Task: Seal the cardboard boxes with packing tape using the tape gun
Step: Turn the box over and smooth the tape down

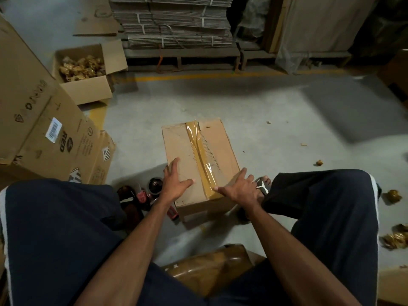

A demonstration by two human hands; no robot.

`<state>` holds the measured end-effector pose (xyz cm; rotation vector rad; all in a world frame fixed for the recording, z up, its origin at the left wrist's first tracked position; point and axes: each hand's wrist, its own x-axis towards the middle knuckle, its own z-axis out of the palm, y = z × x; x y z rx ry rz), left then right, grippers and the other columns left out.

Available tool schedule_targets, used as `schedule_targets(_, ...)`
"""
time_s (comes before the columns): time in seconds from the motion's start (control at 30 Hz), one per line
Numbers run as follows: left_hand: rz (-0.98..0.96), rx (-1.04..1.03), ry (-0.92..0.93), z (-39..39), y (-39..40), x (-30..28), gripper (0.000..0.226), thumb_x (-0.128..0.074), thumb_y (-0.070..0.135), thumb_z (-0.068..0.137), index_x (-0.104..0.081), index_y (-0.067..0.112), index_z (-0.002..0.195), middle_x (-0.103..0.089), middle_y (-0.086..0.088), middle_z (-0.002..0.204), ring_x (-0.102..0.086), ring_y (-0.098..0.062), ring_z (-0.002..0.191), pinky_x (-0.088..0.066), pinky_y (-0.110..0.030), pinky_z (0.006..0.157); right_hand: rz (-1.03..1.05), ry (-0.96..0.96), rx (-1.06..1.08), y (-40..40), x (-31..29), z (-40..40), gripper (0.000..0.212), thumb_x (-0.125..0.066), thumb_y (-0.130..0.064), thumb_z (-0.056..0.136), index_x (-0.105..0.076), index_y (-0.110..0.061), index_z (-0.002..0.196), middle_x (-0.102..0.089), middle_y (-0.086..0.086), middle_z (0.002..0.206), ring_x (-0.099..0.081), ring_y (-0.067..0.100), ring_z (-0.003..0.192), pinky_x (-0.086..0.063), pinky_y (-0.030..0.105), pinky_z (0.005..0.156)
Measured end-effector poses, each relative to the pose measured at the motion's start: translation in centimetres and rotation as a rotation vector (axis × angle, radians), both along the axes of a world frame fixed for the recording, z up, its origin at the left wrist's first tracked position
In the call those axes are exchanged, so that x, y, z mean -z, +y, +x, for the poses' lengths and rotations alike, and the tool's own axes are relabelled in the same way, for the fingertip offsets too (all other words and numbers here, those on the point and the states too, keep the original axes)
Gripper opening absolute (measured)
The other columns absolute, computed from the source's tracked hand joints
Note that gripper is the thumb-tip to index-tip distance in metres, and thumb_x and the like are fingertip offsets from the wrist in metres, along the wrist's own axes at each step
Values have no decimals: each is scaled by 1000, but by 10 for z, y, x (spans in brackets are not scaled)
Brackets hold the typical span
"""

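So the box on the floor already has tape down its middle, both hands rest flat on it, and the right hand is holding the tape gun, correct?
Not quite. In the head view the right hand holds nothing; its fingers lie spread on the box. The tape gun lies on the floor beside the box, by the left hand. The tape strip and both resting hands are as you say.

Tan box [187, 155] with glossy amber tape [199, 155] (dark navy shorts [55, 228]).

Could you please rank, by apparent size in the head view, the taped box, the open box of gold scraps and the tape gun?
1. Taped box.
2. Open box, which lies farther away, so unsure.
3. Tape gun, partly hidden.
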<state>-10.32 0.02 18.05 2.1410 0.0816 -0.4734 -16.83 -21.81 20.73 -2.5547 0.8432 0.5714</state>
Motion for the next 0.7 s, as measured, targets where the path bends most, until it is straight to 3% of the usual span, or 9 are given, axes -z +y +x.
schedule_targets(0.17, -9, 83, -35, -8, -1, -5, 99, -80, 29, 86, -15, 32, 160, -17, -5, 161, -31, -30, 145, -38, -52, 115, -10, 77, 18, 5, -5, -11, 138, -69, -85, 70, 4, -12, 163, -22, 28, 162, -27, 52, 147, -29, 66, 117)
schedule_targets(0.3, 16, 77, -64, -10, -1, 0, 100, -78, 34, 87, -10, 33, 160, -15, -3, 163, -35, -31, 144, -41, -52, 111, 8, -51, 86, 21, -7, -2, 132, -80, -64, 71, 4, -15, 161, -20, 24, 159, -23, 50, 144, -22, 69, 117)
schedule_targets(0.43, -59, 29, -51, -12, 6, 4, 106, -77, 29, 89, 1, 33, 161, -21, -6, 161, -37, -25, 140, -39, -44, 107, -4, -255, -196, 49, -8, 11, 111, -71, -47, 84, 2, -20, 164, -8, 21, 166, -9, 46, 152, -7, 68, 120)
schedule_targets(0.57, -262, -218, 34, -4, 17, 10, 66, -57, 32, 102, -22, 32, 158, -42, -1, 150, -45, -15, 127, -39, -36, 97, 49, -367, -570, 86, 0, 26, 86, -64, -29, 93, -15, -23, 164, -10, 13, 168, -12, 35, 155, -18, 63, 123)
schedule_targets(0.63, -346, -437, 127, 2, 26, 28, 46, -50, 33, 106, -41, 21, 149, -61, -3, 123, -61, -21, 105, -48, -34, 82, 113, -411, -699, 103, 9, 37, 72, -56, -35, 101, -21, -23, 162, -16, 12, 168, -18, 31, 154, -21, 58, 124)
schedule_targets(0.7, -394, -525, 236, 5, 35, 51, 34, -48, 35, 107, -57, 11, 130, -66, -4, 92, -63, -25, 81, -49, -36, 68, 111, -396, -794, 118, 22, 44, 67, -48, -43, 105, -22, -22, 163, -15, 12, 169, -15, 31, 156, -17, 57, 125)
